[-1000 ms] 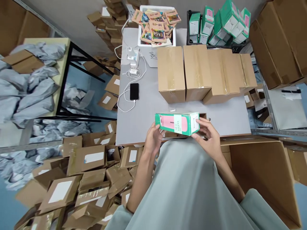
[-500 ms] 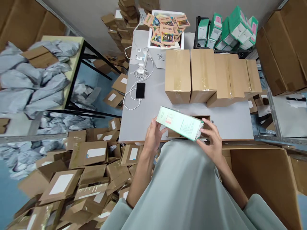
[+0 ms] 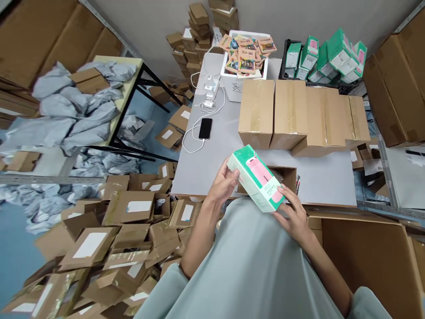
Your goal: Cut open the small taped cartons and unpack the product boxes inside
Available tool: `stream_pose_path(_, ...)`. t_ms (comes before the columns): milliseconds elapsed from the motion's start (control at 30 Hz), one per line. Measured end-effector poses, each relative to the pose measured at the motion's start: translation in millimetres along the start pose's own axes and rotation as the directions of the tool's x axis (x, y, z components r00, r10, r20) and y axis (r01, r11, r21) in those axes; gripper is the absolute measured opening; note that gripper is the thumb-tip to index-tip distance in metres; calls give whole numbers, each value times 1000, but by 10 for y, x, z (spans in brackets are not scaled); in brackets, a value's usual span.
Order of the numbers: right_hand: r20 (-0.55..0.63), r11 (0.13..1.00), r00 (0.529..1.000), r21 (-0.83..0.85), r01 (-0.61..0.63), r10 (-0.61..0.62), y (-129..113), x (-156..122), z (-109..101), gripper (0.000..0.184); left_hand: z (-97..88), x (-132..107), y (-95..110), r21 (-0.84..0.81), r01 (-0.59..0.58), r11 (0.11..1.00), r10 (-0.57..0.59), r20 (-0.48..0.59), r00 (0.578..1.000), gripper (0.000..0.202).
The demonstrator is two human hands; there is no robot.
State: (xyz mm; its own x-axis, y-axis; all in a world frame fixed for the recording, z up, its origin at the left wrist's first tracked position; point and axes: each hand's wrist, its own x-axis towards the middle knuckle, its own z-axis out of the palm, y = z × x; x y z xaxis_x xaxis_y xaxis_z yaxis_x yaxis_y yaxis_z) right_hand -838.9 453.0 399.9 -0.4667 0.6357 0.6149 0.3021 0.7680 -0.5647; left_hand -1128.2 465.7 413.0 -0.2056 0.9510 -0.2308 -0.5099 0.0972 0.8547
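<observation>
A green and white product box (image 3: 257,177) with a pink device pictured on its face is held over my lap, tilted down to the right. My left hand (image 3: 223,182) grips its left end, thumb on the near edge. The fingers of my right hand (image 3: 292,212) are closed on its lower right end. Just behind it on the table (image 3: 215,173) is an open cardboard box (image 3: 287,175), partly hidden by the product box. Several sealed cardboard boxes (image 3: 256,110) stand in a row farther back.
A black crate (image 3: 288,66) of similar green boxes and a white bin (image 3: 232,88) of packets are at the back. A phone (image 3: 205,128) on a cable lies at left. Parcels (image 3: 133,208) cover the floor at left; a large open carton (image 3: 365,248) stands at right.
Both hands have turned the box, so its green face with the pink picture now shows instead of the pale text side. The view has shifted slightly, moving the scene right and down.
</observation>
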Motion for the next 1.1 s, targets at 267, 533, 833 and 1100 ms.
stream_pose_path(267, -34, 992, 992, 27, -120, 121, 95, -158, 13, 27, 195, -11, 286, 219, -227, 949, 220, 56, 974, 75)
stream_pose_path(533, -261, 935, 909, -51, -350, 326, 97, -5, 281, 73, 677, -323, 268, 486, -472, 735, 510, 61, 858, 60)
stream_pose_path(833, -206, 885, 868, -21, -466, 452, 189, 185, 422, 78, 973, -581, 125, 602, -456, 656, 618, -80, 782, 108)
stream_pose_path(1100, 245, 533, 725, 536, -655, 644, 125, 319, 278, 78, 602, -367, 279, 417, -217, 883, 177, 132, 975, 105)
